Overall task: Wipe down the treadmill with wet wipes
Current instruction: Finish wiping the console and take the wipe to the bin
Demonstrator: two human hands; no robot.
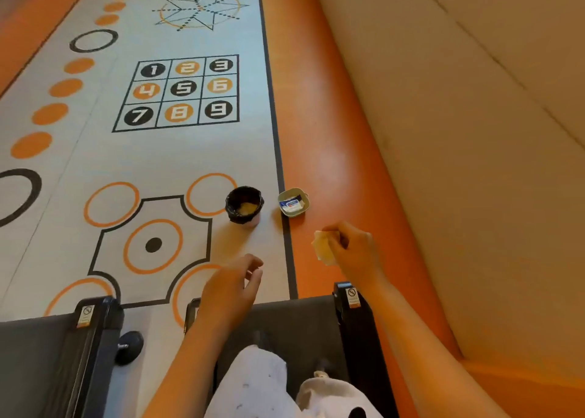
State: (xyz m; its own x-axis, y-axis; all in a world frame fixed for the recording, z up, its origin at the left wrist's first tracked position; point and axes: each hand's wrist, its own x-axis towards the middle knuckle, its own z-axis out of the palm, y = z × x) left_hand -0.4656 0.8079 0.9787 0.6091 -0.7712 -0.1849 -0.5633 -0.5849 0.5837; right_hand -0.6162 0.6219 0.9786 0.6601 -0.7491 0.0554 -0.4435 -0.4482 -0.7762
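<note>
My right hand [351,250] pinches a folded pale wipe [323,248] above the orange floor, just past the treadmill's rear end. My left hand [232,286] hovers over the floor beyond the belt with fingers loosely curled, holding nothing. The treadmill belt [297,326] is dark grey, with black side rails [354,316] carrying small warning stickers. A small green tray [293,203] holding a white and blue wet wipe pack [292,204] sits on the floor ahead of my right hand. My knees in light trousers hide part of the belt.
A small bin lined with a black bag [244,205], with yellowish waste inside, stands left of the tray. A second treadmill [57,354] lies at the lower left. A beige wall [474,132] runs along the right. The printed exercise floor mat [177,91] stretches ahead.
</note>
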